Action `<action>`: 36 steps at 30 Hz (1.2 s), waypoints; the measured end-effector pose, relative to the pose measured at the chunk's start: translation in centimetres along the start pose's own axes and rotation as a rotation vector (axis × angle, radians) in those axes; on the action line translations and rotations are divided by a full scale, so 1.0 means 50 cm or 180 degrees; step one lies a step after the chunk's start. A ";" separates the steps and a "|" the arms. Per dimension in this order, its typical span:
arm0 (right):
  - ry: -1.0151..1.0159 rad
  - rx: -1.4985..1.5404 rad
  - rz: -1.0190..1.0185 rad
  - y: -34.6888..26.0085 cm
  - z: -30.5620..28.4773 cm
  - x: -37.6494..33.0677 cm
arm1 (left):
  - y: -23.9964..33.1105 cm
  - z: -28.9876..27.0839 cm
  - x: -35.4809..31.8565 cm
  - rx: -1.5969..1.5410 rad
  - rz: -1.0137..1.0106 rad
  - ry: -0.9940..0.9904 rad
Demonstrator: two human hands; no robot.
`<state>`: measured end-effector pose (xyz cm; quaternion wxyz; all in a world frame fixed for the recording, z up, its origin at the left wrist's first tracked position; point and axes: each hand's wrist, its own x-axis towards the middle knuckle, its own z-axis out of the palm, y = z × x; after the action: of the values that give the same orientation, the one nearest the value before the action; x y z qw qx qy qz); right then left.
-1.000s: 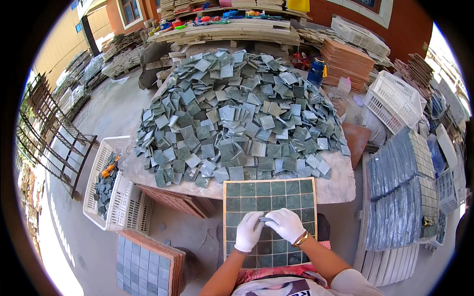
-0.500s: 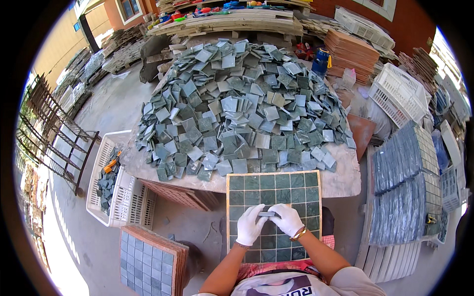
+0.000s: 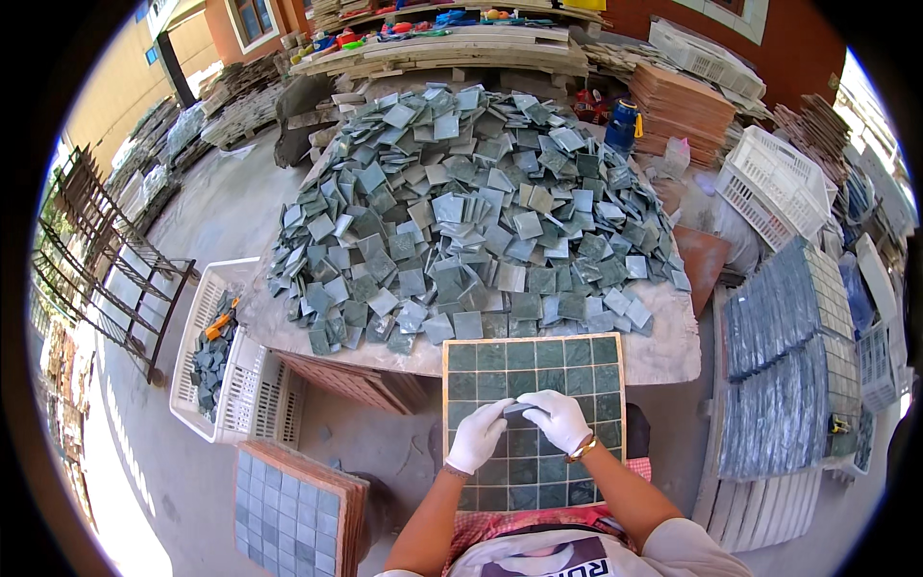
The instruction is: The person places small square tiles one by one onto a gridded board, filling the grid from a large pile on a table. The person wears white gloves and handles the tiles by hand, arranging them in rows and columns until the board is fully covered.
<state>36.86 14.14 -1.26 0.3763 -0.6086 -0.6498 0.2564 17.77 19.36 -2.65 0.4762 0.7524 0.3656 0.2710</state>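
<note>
A small grey-green stone tile (image 3: pixel 519 409) is held edge-on between both hands, over a square wood-rimmed frame (image 3: pixel 445 385). The frame lies close to my body and is filled with rows of dark green square tiles (image 3: pixel 522 357). My left hand (image 3: pixel 477 438), in a white glove, grips the tile's left end with its fingertips. My right hand (image 3: pixel 558 421), also gloved and with a bracelet at the wrist, pinches the right end. Beyond the frame, a large heap of loose tiles (image 3: pixel 481 212) covers most of the worktable (image 3: pixel 663 361).
On the left a white crate (image 3: pixel 260 385) holds tile pieces and an orange-handled tool (image 3: pixel 221 319). Below it stands a stack of tiled boards (image 3: pixel 288 510). Wrapped tile stacks (image 3: pixel 779 404) are at the right, with a blue jug (image 3: pixel 623 125) beyond the heap.
The tile has tilted and risen slightly between my fingers. My left hand has shifted a little left and the view has moved slightly.
</note>
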 end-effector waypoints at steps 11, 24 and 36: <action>-0.0278 0.1645 0.1631 -0.035 -0.048 -0.043 | 0.057 0.010 -0.057 -0.1622 -0.1297 -0.0240; 0.0126 -0.0371 0.0474 0.055 -0.094 -0.025 | -0.021 -0.012 -0.100 -0.0763 -0.1259 0.1093; -0.0745 -0.1312 0.0512 0.014 -0.046 -0.044 | -0.049 0.003 -0.108 -0.0184 -0.0909 0.1094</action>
<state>39.08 11.76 -0.87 0.1448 -0.6885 -0.6769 0.2163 14.01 15.59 -5.28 0.4618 0.6218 0.5363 0.3354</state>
